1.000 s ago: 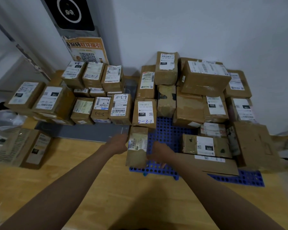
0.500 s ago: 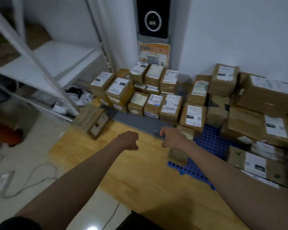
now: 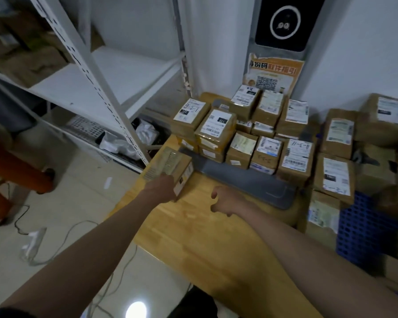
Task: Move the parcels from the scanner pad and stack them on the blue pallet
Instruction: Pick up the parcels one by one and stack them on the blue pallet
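Observation:
A brown parcel (image 3: 170,165) with a pale label lies at the left corner of the wooden platform (image 3: 207,237), just left of the grey scanner pad (image 3: 248,181). My left hand (image 3: 161,187) holds this parcel at its near end, fingers over the top edge. My right hand (image 3: 225,200) hovers over the wood in front of the pad, loosely curled and holding nothing. Several labelled parcels (image 3: 216,128) stand stacked on the back of the pad. The blue pallet (image 3: 363,228) lies at the right, with more parcels (image 3: 336,173) piled on it.
A white metal shelf rack (image 3: 97,88) stands to the left, its upright close to the parcel. White cables (image 3: 55,244) trail on the tiled floor. A black scanner screen (image 3: 283,24) and an orange poster (image 3: 274,72) hang on the wall behind.
My view swung left from the pallet. My hands let go of the parcel stood on the pallet edge. The left hand reached out onto the lone parcel at the platform's left corner.

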`<state>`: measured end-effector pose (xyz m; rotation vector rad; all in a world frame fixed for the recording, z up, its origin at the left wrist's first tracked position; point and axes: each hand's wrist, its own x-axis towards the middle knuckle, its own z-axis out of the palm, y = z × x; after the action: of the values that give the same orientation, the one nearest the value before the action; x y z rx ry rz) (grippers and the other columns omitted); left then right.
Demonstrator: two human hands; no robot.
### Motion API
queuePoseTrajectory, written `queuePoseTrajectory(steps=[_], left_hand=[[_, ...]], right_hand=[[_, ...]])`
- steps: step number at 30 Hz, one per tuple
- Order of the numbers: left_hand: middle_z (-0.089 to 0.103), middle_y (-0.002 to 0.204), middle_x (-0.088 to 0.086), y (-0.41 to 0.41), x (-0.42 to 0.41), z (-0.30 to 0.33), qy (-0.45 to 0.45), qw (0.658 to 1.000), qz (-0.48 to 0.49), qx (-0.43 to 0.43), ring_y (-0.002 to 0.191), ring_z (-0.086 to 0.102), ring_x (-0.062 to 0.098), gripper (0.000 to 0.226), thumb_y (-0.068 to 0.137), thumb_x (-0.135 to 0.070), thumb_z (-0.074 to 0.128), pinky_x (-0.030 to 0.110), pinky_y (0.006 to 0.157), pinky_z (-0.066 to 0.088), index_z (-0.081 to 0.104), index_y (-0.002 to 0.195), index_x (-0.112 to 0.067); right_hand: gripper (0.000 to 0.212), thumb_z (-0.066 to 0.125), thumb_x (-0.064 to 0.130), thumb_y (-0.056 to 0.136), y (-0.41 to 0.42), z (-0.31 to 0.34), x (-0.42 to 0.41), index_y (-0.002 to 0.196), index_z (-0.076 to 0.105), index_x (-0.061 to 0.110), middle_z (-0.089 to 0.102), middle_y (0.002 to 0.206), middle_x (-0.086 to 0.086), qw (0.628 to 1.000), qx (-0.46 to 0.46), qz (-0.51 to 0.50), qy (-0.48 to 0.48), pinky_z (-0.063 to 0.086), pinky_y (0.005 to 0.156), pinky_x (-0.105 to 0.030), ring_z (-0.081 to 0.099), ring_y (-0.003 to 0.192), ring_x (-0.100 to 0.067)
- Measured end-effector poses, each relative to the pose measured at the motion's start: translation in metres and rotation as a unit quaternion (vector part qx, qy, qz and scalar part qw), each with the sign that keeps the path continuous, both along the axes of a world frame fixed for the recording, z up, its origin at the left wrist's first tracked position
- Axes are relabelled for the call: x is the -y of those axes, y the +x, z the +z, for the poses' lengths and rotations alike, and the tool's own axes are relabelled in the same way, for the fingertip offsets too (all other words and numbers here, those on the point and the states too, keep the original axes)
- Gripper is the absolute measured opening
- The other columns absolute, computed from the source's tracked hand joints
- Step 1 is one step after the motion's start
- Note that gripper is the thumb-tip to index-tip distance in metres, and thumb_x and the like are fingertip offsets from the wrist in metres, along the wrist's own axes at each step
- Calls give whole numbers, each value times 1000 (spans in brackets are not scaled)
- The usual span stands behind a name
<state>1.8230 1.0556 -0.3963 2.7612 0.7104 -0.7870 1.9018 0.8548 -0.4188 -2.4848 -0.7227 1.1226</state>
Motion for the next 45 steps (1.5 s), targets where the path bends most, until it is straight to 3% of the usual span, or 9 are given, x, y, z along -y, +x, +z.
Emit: queuePoseTrajectory(steps=[4,9,13,17,21,30,35,40,45], left_hand=[[22,146,14,2,-46,-15,3,999,39,36,134,32,36,70,82,-23,74,44,102,42,35,137,-6],[11,156,17,5,-85,-42,-43,996,75,13,141,18,38,101,78,-15,75,48,110,33,6,151,-5],[14,153,21,9,-97,-55,-80,993,89,7,140,21,41,116,78,-10,76,46,110,32,-12,152,-3],[9,154,21,11,-96,-59,-106,989,101,-2,140,25,41,121,73,-24,84,47,111,32,-5,152,-1],[38,130,13,13,-87,-55,-104,994,36,-26,130,32,34,91,67,-43,84,45,101,39,36,135,-4],[38,134,15,11,-9,-23,-83,996,-23,-37,126,42,32,108,59,-51,88,43,96,45,31,137,-4],[40,130,14,2,55,3,-46,993,-104,-5,124,42,32,104,60,-52,86,43,94,47,36,140,-9],[47,138,9,-9,129,38,-18,982,-185,24,127,43,29,90,61,-51,84,46,100,45,48,137,-19],[33,146,13,-16,205,71,-13,983,-168,68,136,31,32,111,63,-49,86,45,106,39,25,147,-10]], right_hand=[[51,69,28,85,-7,-18,-58,130,48,12,52,120,-9,997,-43,-64,8,61,76,-42,63,90,-27],[43,71,24,85,-19,-42,-120,120,49,10,58,104,-10,991,-93,-89,31,48,55,-30,64,88,-28],[75,73,23,83,-27,-57,-146,143,33,6,57,127,-16,984,-113,-134,37,56,76,-41,63,101,-33],[82,76,17,79,-29,-55,-150,145,27,7,58,123,-14,965,-148,-215,40,57,85,-47,63,104,-33],[71,74,4,80,-27,-45,-129,138,33,9,53,131,-13,928,-227,-292,47,52,95,-51,59,114,-31],[65,76,4,77,-45,-15,-37,134,45,5,55,128,-14,943,-146,-285,87,55,91,-46,60,113,-32],[40,70,1,78,-63,6,29,117,59,3,64,115,-17,937,-108,-306,131,57,86,-50,66,101,-31],[45,69,1,78,-90,29,101,121,59,7,65,112,-17,929,-51,-325,170,57,84,-51,66,100,-32],[52,69,1,83,-105,57,176,129,51,13,63,114,-13,913,-29,-352,206,57,84,-49,65,100,-30]])
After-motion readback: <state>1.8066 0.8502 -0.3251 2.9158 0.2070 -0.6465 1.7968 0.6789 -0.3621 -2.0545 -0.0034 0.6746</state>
